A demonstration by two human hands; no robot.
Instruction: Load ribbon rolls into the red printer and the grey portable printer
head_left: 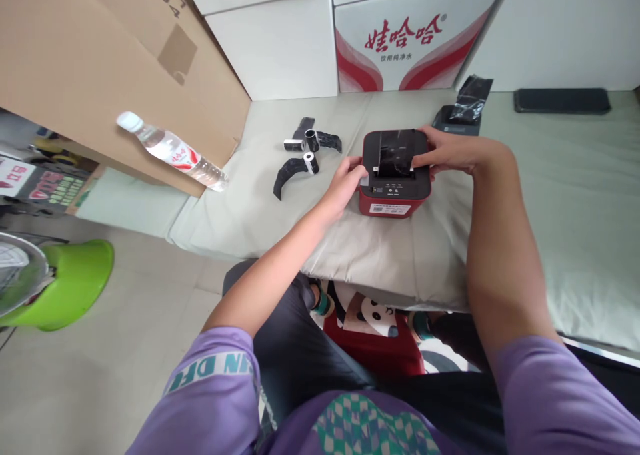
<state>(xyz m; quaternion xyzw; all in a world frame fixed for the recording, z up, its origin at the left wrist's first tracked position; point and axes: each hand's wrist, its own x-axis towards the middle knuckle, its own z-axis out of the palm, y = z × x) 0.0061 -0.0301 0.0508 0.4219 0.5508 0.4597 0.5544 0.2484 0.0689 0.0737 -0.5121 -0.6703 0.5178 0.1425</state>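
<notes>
A small red and black printer (pixel 374 198) sits upright on the pale green cloth, with a white label on its front and small buttons on top. A shiny black strip (pixel 395 155) lies over the middle of its lid. My left hand (pixel 346 183) is closed around the left edge, thumb on top. At the right side my right hand (pixel 453 151) grips the printer, one finger reaching onto the lid beside the strip. To the left lie small rolls with black strips, including an upper roll (pixel 313 140) and a lower roll (pixel 311 163).
Behind my right hand stands a dark device (pixel 456 123) with a black strip (pixel 473 98) rising from it. A phone (pixel 563 101) lies at the back right. A water bottle (pixel 175 151) leans by a cardboard box (pixel 115 61). White cartons (pixel 400 68) line the back.
</notes>
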